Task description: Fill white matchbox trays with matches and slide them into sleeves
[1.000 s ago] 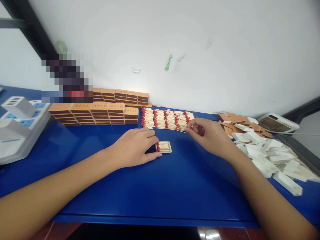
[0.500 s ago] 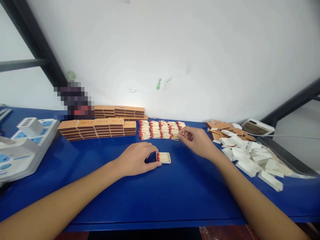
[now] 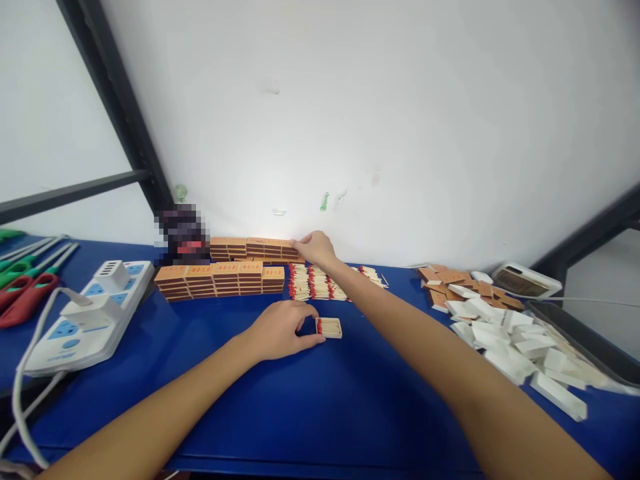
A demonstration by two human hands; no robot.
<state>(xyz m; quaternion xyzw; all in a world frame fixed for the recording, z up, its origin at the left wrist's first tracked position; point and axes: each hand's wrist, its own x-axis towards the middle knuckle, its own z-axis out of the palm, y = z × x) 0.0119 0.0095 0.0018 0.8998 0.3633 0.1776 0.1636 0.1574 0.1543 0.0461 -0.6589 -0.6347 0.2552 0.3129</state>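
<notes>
My left hand (image 3: pixel 283 330) rests on the table, its thumb and fingers curled round the left end of a small white matchbox tray (image 3: pixel 341 328). Matches (image 3: pixel 329 327) with red heads lie side by side in that tray, heads toward my left hand. My right hand (image 3: pixel 316 248) reaches over to the back row of orange matchboxes (image 3: pixel 235 248). Its thumb and fingertips are closed on the matchbox at the right end of that row; the other fingers are partly hidden. Loose matches (image 3: pixel 320 283) lie in several bands below my right hand, partly covered by my forearm.
In front of the back row stands a stack of orange matchboxes (image 3: pixel 215 277). On the right lie flattened orange sleeves (image 3: pixel 450 280), a heap of white trays (image 3: pixel 520 337) and a phone (image 3: pixel 525 280). A power strip (image 3: pixel 107 313) and scissors (image 3: pixel 33 293) occupy the left.
My right hand has moved left and back from the loose matches to the right end of the back matchbox row. My left hand stays at the tray. The view has shifted somewhat.
</notes>
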